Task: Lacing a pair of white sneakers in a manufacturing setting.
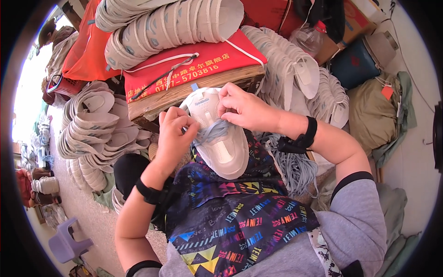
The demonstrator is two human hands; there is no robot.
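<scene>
A white shoe upper [220,138] lies on my lap, toe toward me, with a grey-blue lace [211,132] threaded across its front. My left hand [173,134] pinches the lace at the shoe's left side. My right hand [244,108] grips the shoe near its tongue, fingers pressed on the eyelet area. Both wrists carry black bands. A colourful patterned apron [230,217] covers my lap under the shoe.
Nested stacks of white shoe uppers [157,27] rest on a red cloth [198,64] over a wooden block ahead. More uppers [92,129] pile at the left and at the right [295,69]. A bundle of grey laces [295,166] hangs by my right arm. A lilac stool [67,242] stands low left.
</scene>
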